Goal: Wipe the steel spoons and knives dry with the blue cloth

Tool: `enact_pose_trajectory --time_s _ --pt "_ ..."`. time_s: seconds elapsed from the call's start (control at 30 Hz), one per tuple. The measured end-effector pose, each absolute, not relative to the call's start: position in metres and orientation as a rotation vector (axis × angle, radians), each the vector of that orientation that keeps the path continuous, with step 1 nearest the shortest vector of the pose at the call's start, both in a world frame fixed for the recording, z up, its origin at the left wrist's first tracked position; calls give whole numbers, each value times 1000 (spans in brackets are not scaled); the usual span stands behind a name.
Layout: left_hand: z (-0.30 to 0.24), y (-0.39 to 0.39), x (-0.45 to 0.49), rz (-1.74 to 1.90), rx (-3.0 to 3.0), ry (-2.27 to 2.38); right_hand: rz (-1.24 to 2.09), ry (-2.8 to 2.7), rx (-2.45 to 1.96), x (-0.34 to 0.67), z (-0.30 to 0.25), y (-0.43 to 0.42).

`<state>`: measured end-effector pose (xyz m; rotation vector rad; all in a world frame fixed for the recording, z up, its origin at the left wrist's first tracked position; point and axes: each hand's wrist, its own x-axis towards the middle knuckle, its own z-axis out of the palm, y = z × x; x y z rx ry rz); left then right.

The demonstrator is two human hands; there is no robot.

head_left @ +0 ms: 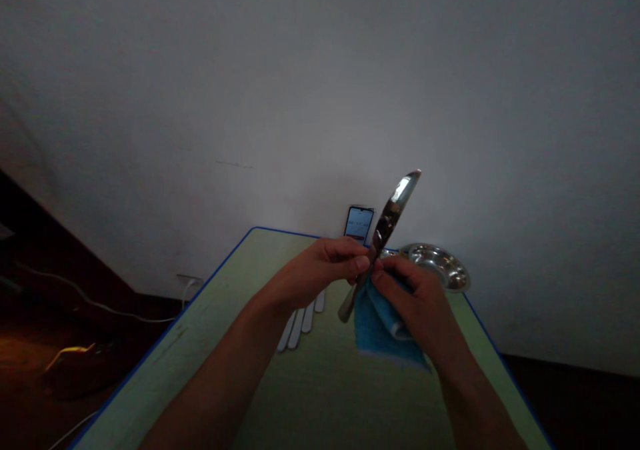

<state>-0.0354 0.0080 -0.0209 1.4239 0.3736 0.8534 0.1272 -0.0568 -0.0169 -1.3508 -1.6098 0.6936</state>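
Observation:
A shiny metal table knife (391, 218) is held up over the table, its blade tilted up and to the right and its handle pointing down left. My left hand (327, 267) pinches it near where blade and handle meet. My right hand (413, 293) is closed on a blue cloth (385, 327), which hangs down and touches the knife beside the left fingers. Below my left wrist, several knife handles (300, 323) lie side by side on the table; their other ends are hidden by my hand and arm.
The pale green table (300, 403) has a blue edge and stands against a grey wall. A phone (359, 222) with a lit screen leans on the wall. A shiny metal bowl (450, 267) sits at the back right. A white cable (125, 313) runs by the left edge.

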Motion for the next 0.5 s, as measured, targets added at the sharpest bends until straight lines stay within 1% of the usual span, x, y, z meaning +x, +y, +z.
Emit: enact_pose_trajectory --time_s 0.5 --pt "-18 9 -34 910 1387 389 756 -1743 -1398 128 -20 -54"
